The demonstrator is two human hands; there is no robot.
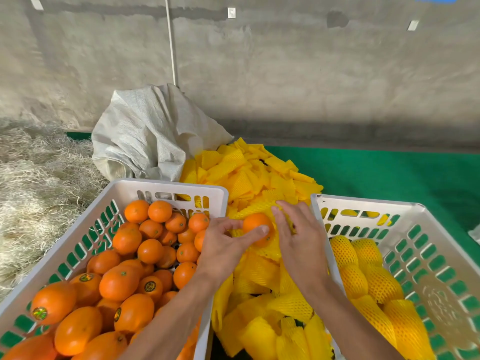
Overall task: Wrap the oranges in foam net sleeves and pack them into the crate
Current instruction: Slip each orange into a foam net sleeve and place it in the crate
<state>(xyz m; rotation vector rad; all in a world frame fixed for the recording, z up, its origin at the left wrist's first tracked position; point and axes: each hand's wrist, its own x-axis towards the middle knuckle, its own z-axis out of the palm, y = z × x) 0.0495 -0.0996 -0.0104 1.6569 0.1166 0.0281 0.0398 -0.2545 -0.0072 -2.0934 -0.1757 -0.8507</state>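
Between two crates, my left hand (223, 245) holds a bare orange (255, 224) with thumb and fingers curled round it. A yellow foam net sleeve (267, 249) lies half round that orange, and my right hand (298, 237) grips its far edge and stretches it. The white crate on the left (166, 187) is full of unwrapped oranges (122, 279). The white crate on the right (368, 203) holds several oranges wrapped in yellow sleeves (363, 276) along its left side.
A heap of loose yellow foam sleeves (259, 175) fills the gap between the crates and runs back to a white woven sack (145, 136). Straw (33, 183) covers the floor at left. Green matting (389, 172) lies at right, below a concrete wall.
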